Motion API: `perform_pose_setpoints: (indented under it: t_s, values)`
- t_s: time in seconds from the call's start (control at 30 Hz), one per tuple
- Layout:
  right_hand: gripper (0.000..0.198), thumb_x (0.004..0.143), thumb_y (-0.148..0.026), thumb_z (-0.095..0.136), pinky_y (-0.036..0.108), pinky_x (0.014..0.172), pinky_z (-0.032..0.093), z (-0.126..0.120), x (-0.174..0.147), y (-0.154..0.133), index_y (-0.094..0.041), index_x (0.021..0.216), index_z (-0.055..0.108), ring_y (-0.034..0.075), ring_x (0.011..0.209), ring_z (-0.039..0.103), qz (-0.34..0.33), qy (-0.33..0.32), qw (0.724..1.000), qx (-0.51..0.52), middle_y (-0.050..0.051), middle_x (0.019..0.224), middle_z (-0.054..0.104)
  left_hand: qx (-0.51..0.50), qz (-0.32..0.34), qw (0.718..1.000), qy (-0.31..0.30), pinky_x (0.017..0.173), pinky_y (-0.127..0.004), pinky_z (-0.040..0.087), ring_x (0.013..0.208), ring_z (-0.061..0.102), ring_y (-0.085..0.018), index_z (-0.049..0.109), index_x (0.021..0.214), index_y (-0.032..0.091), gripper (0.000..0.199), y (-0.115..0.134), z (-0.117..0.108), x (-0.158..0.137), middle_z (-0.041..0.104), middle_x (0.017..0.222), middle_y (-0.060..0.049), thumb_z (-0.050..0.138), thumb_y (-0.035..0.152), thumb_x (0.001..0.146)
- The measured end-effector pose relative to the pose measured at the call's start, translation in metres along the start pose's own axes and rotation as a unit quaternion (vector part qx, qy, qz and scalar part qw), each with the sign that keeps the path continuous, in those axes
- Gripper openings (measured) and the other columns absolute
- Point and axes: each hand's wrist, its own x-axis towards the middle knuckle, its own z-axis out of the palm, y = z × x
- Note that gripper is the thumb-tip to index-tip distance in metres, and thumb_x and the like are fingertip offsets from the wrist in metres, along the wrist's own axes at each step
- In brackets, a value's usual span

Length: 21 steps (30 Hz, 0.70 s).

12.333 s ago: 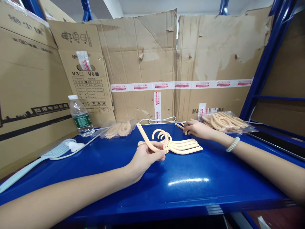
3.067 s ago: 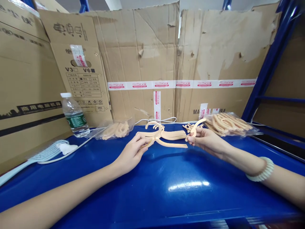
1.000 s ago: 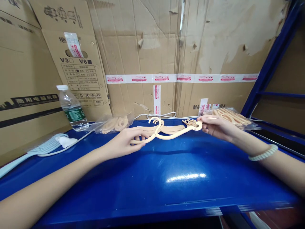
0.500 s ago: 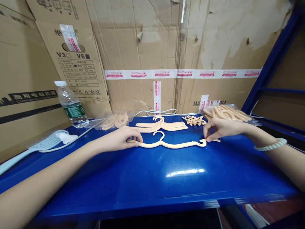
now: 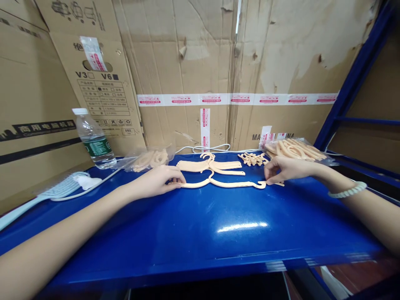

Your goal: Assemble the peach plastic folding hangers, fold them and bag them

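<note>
A cream clothes hanger [image 5: 233, 183] lies across the blue surface, its curved hook pointing away from me. My left hand [image 5: 164, 179] is closed in a pinch on its left end. At the right end, my right hand [image 5: 283, 170] pinches the hanger beside a small hook-shaped part [image 5: 260, 184]; a thin tip shows beyond the fingers. Just behind lies a stack of similar hangers [image 5: 190, 166], hooks together. The held hanger's hook overlaps the front of this stack. My fingers partly hide both ends of the held hanger.
Small cream hook pieces [image 5: 252, 158] lie piled at the back right, near a clear bag of cream parts [image 5: 295, 149]. Another bag [image 5: 151, 159], a water bottle [image 5: 95, 143] and a pale blue racket-shaped object [image 5: 62, 186] are leftward. Cardboard [image 5: 187, 62] stands behind.
Both hands and the held hanger have shifted slightly away from me, so its hook now overlaps the stack. The front hanger's right arm in the stack now sits apart, angled nearer me.
</note>
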Motion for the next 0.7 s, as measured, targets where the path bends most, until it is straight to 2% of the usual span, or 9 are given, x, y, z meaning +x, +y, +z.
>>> perform_pose_setpoints:
  t_s: [0.37,0.53,0.7]
  values:
    - [0.034,0.074,-0.050,0.066,0.029,0.057,0.044,0.001,0.002,0.003,-0.016,0.078,0.064,0.015,0.058,0.056,-0.020,0.002,0.999,-0.032,0.002,0.066,0.062,-0.023,-0.039,0.997,-0.056,0.069,-0.024,0.049,0.075,0.062,-0.015,0.068,0.092,0.019,0.022,-0.009,-0.012,-0.004,0.068,0.086,-0.003,0.052,0.034,0.086]
    - [0.039,0.074,-0.056,0.065,0.028,0.053,0.044,0.002,0.000,-0.002,-0.017,0.076,0.064,0.014,0.057,0.054,-0.011,0.003,1.000,0.000,0.000,0.064,0.058,-0.029,-0.061,0.997,-0.039,0.068,-0.023,0.048,0.075,0.063,-0.015,0.068,0.092,0.019,0.024,-0.009,-0.015,-0.005,0.069,0.085,-0.003,0.054,0.037,0.085]
    - [0.048,0.077,-0.064,0.057,0.026,0.050,0.044,0.005,0.002,-0.002,-0.017,0.071,0.061,0.014,0.056,0.053,0.012,0.033,0.999,0.024,0.001,0.064,0.054,0.004,-0.077,0.997,0.007,0.066,-0.024,0.046,0.073,0.063,-0.016,0.069,0.091,0.018,0.026,-0.005,-0.014,-0.004,0.070,0.083,-0.003,0.052,0.037,0.085]
